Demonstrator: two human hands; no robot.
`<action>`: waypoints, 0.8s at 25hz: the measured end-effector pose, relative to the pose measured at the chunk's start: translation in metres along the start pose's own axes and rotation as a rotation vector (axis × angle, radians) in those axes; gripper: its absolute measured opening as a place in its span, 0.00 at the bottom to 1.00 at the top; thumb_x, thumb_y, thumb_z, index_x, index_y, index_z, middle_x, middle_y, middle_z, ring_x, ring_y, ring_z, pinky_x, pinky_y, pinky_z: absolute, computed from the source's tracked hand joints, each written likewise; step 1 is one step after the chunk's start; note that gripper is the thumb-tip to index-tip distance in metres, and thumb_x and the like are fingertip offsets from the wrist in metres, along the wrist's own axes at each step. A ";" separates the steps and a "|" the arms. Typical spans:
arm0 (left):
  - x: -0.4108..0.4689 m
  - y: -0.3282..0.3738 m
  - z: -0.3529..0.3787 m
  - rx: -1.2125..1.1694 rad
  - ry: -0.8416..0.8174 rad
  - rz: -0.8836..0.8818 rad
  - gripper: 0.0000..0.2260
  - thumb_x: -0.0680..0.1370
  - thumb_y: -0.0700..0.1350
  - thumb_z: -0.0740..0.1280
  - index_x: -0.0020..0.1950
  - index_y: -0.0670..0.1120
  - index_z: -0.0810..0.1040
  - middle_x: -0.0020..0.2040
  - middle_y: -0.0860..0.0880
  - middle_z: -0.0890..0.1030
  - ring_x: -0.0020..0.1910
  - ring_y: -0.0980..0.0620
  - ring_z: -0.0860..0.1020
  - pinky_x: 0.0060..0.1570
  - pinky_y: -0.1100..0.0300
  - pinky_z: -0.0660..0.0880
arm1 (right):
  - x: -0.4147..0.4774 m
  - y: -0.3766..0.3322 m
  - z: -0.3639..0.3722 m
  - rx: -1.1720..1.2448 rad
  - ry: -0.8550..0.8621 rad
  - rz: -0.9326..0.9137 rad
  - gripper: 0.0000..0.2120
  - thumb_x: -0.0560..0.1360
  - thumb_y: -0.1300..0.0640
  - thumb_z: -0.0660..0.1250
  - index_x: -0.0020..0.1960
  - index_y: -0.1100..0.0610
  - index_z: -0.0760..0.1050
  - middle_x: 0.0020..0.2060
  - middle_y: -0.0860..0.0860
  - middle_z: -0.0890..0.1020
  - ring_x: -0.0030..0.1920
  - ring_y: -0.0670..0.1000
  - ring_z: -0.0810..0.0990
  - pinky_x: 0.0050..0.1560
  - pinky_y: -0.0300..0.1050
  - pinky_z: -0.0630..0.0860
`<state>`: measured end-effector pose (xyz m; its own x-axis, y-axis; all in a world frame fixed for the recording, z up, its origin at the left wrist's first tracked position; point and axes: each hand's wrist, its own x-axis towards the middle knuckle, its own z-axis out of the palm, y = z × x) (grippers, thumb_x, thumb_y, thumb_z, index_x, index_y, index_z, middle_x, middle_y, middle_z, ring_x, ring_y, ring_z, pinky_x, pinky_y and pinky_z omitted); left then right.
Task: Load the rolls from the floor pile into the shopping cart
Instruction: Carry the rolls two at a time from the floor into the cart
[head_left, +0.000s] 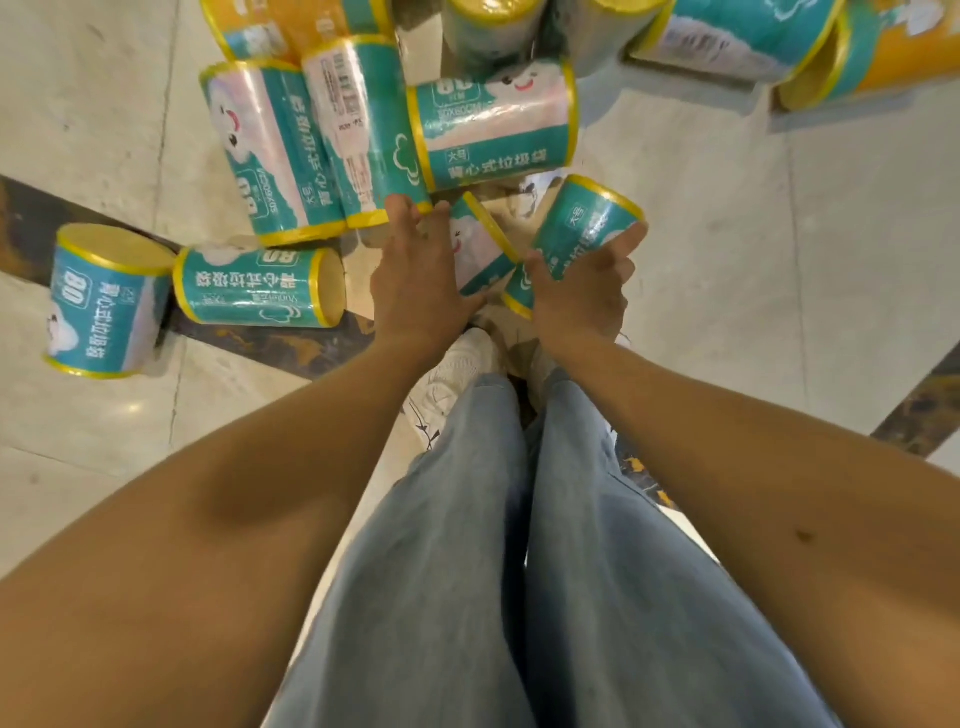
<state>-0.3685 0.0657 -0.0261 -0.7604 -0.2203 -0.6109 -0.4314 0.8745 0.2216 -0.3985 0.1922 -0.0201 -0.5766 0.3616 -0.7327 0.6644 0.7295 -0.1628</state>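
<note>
First, curl the outstretched left hand (421, 283) round the near roll (480, 244), matching the right hand (576, 291) and its grip on the tilted roll (584, 223).

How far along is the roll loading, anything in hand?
Done: cannot tell, the shopping cart is out of view. In hand: the right hand grips a tilted roll; the left hand, fingers straight, is at the neighbouring roll. Left: apparently most of it, judging by the floor pile ahead, plus an upright roll and a lying roll apart at the left.
</note>
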 end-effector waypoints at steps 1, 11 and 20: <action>-0.001 0.001 -0.003 0.008 -0.010 0.000 0.38 0.68 0.59 0.75 0.70 0.45 0.65 0.70 0.42 0.59 0.59 0.41 0.73 0.43 0.52 0.71 | -0.001 -0.001 -0.003 0.016 0.002 -0.002 0.46 0.76 0.45 0.66 0.78 0.57 0.38 0.70 0.57 0.65 0.64 0.61 0.73 0.60 0.51 0.71; -0.070 0.041 -0.161 -0.295 0.100 -0.203 0.36 0.70 0.58 0.73 0.71 0.43 0.66 0.67 0.42 0.67 0.64 0.43 0.71 0.59 0.52 0.68 | -0.107 -0.046 -0.137 -0.010 0.073 -0.241 0.44 0.74 0.44 0.68 0.78 0.57 0.45 0.67 0.58 0.71 0.64 0.61 0.72 0.60 0.52 0.69; -0.174 0.106 -0.432 -0.405 0.354 -0.044 0.34 0.65 0.61 0.75 0.65 0.44 0.73 0.59 0.43 0.79 0.60 0.42 0.76 0.54 0.52 0.72 | -0.282 -0.161 -0.348 0.104 0.200 -0.599 0.47 0.74 0.43 0.68 0.78 0.56 0.42 0.72 0.60 0.67 0.67 0.63 0.70 0.60 0.54 0.69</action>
<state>-0.4914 0.0098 0.4318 -0.8245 -0.4461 -0.3481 -0.5658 0.6400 0.5198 -0.5081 0.1749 0.4424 -0.9332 0.0178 -0.3589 0.2366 0.7824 -0.5762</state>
